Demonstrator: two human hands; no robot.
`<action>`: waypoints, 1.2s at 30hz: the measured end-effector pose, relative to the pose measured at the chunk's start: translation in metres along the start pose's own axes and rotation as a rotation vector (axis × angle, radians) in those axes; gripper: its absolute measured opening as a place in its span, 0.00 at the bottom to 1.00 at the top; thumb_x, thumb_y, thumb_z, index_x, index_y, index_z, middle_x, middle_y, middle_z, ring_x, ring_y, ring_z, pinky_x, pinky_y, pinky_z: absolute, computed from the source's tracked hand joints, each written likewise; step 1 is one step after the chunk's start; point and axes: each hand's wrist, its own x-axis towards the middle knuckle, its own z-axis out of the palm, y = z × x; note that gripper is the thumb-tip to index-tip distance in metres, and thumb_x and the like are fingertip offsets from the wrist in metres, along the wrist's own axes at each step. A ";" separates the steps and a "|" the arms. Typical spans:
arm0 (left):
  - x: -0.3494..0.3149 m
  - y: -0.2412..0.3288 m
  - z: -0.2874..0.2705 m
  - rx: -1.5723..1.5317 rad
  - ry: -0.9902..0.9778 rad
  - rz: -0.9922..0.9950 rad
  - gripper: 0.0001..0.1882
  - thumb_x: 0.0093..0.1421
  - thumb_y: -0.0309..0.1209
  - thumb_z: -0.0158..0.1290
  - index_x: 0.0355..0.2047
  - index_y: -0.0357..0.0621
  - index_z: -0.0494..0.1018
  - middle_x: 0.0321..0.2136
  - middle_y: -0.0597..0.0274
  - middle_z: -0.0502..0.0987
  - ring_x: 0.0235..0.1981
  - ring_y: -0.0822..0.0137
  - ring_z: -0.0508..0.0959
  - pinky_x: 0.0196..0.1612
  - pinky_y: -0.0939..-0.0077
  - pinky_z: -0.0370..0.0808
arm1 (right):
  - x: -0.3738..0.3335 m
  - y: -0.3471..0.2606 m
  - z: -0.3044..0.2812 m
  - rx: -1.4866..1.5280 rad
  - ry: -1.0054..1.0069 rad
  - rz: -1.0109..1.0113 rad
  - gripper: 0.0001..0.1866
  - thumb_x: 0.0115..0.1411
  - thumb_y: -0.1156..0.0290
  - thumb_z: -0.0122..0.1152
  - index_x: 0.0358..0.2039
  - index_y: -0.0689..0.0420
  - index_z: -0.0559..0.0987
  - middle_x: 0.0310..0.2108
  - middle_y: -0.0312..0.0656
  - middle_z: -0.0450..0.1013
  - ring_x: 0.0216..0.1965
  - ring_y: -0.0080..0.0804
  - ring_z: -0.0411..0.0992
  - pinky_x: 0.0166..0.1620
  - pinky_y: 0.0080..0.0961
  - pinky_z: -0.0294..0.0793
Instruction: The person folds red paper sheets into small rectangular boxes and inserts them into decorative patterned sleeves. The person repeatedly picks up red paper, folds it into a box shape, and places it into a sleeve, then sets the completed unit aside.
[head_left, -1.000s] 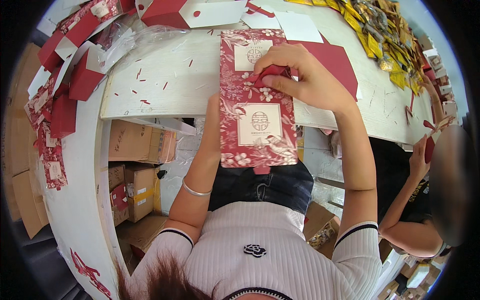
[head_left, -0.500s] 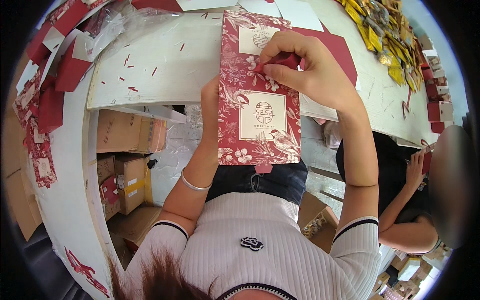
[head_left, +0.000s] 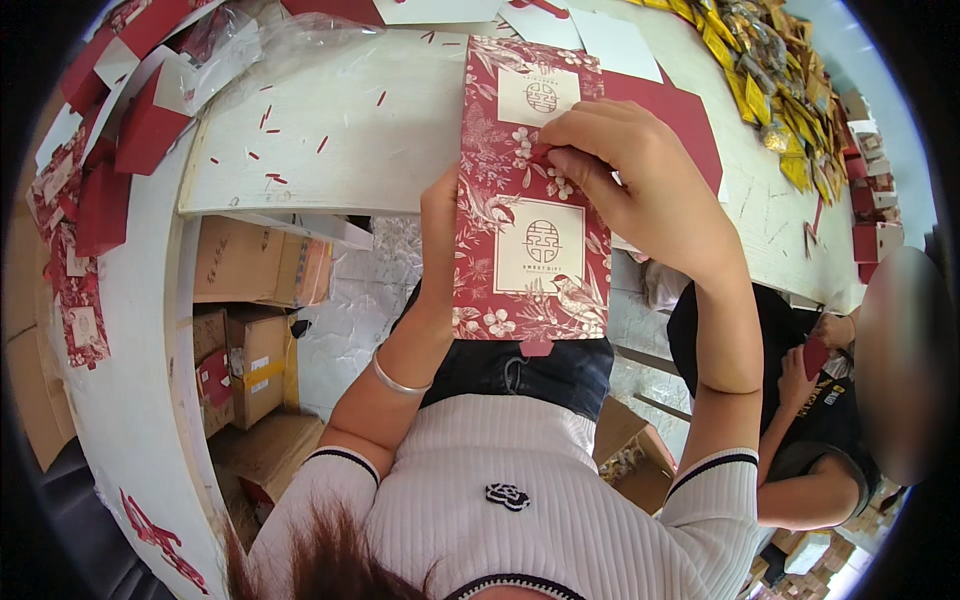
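Observation:
A flat printed gift-box blank (head_left: 482, 170), red with cream blossoms, birds and two cream label panels, stands up before me over the table's front edge. My left hand (head_left: 440, 205) holds it at its left edge, its fingers hidden behind the card. At the middle of the card, between the two panels, my right hand (head_left: 645, 185) pinches a small dark red piece (head_left: 541, 155) against the printed face. Most of that piece is covered by my fingers. A small red tab (head_left: 537, 348) sticks out below the card's bottom edge.
Small red scraps (head_left: 322, 145) are scattered on the white table (head_left: 300, 90). Folded red boxes (head_left: 150, 125) line the left side. Yellow packets (head_left: 745, 85) are heaped at the far right. A co-worker's hands (head_left: 797, 375) hold a red piece; cardboard boxes (head_left: 258, 370) stand below.
The gift-box blank and both my hands have shifted slightly right and down in the picture. Less of the red piece shows at my right fingers. The co-worker's hands have moved lower.

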 end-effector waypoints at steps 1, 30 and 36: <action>0.000 -0.001 0.000 0.017 -0.001 0.007 0.09 0.58 0.25 0.45 0.36 0.33 0.67 0.31 0.60 0.75 0.29 0.77 0.76 0.29 0.84 0.75 | 0.000 -0.001 0.000 -0.043 -0.009 0.006 0.03 0.47 0.80 0.54 0.25 0.64 0.73 0.23 0.46 0.68 0.27 0.42 0.67 0.32 0.31 0.67; 0.001 -0.009 0.000 -0.200 0.086 0.017 0.09 0.57 0.25 0.46 0.36 0.32 0.67 0.31 0.58 0.75 0.29 0.73 0.77 0.30 0.82 0.77 | 0.012 -0.015 -0.001 -0.282 -0.151 -0.001 0.03 0.50 0.79 0.54 0.27 0.63 0.73 0.24 0.44 0.66 0.25 0.42 0.68 0.28 0.29 0.66; 0.000 -0.011 0.001 -0.280 0.039 0.015 0.10 0.57 0.26 0.47 0.38 0.32 0.67 0.33 0.58 0.75 0.31 0.73 0.77 0.31 0.80 0.77 | 0.015 -0.010 -0.003 -0.371 -0.195 -0.032 0.03 0.50 0.79 0.53 0.28 0.63 0.73 0.24 0.46 0.68 0.26 0.44 0.68 0.27 0.30 0.65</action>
